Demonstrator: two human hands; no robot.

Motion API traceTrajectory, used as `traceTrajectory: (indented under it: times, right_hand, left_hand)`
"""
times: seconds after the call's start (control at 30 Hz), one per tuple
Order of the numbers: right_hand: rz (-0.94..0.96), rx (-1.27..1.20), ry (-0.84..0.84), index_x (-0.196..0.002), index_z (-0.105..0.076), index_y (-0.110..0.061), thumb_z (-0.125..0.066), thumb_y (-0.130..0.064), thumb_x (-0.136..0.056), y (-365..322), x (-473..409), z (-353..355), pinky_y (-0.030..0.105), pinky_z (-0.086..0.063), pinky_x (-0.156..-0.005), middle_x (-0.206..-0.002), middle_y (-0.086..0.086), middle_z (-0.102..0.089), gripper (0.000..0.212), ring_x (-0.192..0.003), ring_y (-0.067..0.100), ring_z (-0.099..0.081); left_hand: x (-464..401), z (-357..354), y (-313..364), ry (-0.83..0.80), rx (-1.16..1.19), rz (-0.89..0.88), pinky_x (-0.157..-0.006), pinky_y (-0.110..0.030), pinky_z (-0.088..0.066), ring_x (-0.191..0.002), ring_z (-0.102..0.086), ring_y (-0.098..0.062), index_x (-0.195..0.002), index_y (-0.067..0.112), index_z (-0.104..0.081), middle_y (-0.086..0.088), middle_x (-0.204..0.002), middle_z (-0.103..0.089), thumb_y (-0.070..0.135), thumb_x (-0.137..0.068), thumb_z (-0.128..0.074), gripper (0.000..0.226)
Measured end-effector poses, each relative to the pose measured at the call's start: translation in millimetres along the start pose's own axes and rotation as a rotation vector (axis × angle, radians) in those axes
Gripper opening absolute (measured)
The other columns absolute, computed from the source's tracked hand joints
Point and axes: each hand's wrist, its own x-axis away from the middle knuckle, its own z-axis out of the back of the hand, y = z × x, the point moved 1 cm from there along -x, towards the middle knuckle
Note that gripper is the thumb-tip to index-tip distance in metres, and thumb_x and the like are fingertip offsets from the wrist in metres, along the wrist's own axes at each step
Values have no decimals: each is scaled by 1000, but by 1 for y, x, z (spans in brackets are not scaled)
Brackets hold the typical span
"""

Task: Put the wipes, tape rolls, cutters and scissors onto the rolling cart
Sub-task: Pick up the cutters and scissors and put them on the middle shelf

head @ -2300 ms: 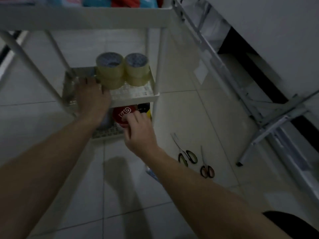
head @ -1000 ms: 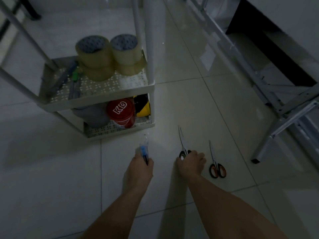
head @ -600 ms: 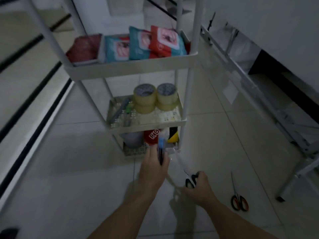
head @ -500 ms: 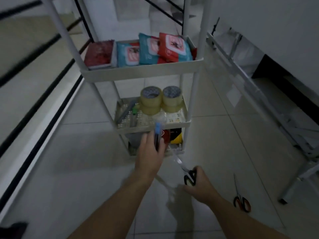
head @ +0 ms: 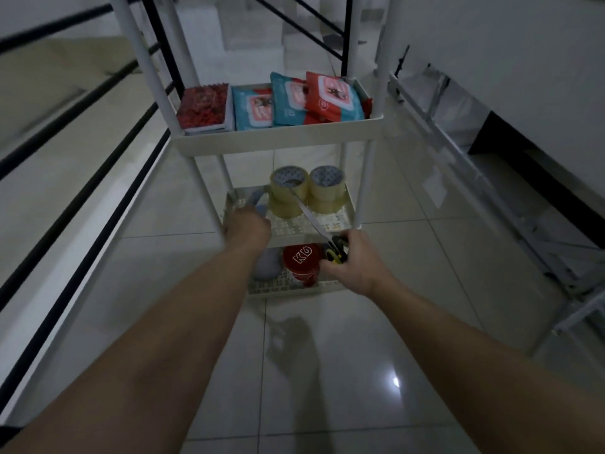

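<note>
The white rolling cart [head: 278,137] stands ahead with three shelves. Wipes packs [head: 296,101] lie on the top shelf. Two stacks of clear tape rolls [head: 307,191] sit on the perforated middle shelf. My left hand [head: 247,224] reaches over that shelf's left side, closed on a blue cutter [head: 258,199] that is mostly hidden. My right hand [head: 352,262] grips the handles of the scissors [head: 311,216]; the blades point up and left over the middle shelf. A red tape roll [head: 299,262] sits on the bottom shelf.
A red notebook [head: 204,106] lies on the top shelf's left side. Black railing bars [head: 98,178] run along the left. A folded metal ladder [head: 491,198] leans by the right wall. Glossy tiled floor lies below my arms.
Both hands rose from the floor toward the cart. The left hand carried the cutter to the middle shelf's left side; the right brought the scissors up over that shelf. The second scissors left view.
</note>
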Motion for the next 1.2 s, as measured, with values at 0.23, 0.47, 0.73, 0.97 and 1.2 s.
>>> traceTrajectory:
  times: [0.23,0.47,0.73,0.97,1.2]
  right_hand:
    - [97,181,-35,-134,-44,-10,-75,-43,-78,-22,-51,8,32,-43,-98,-131,8,-41,72,-119,23,-47]
    - [87,410,-184,-137,-48,-9,-74,-52,-76,-25,-98,1,29,-42,-86,-133,11,-49,78,-119,28,-51]
    - [20,567,-362,-150,-32,-14,-75,-48,-79,-20,-137,-12,39,-39,-109,-151,8,-36,90,-134,29,-40]
    - [6,773,-512,-146,-43,-16,-64,-25,-91,-34,-143,-7,41,-46,-103,-145,11,-47,60,-127,31,-48]
    - [173,242,174,-102,-62,-10,-56,-24,-87,-9,-68,-25,39,-49,-81,-106,14,-63,21,-100,33,-58]
  left_hand:
    - [-35,-20,-17,-32,-123,65,-73,-33,-44,-108,-64,-37,-136,10,-58,-19,-121,-66,22,-103,-49,37]
    - [-53,-15,-32,-71,-259,-5,-75,-36,-44,-110,-61,-37,-134,6,-56,-22,-121,-63,11,-101,-43,36]
    - [-43,-19,-27,-6,-59,-411,-88,-45,-49,-99,-63,-42,-106,1,-70,-25,-105,-68,26,-99,-34,44]
    - [-20,-31,-11,10,14,-416,-96,-41,-42,-116,-55,-39,-122,1,-65,-24,-122,-62,20,-102,-48,32]
    - [33,-39,35,72,252,-390,-67,-31,-34,-77,-49,-20,-87,9,-61,-6,-85,-56,21,-96,-53,17]
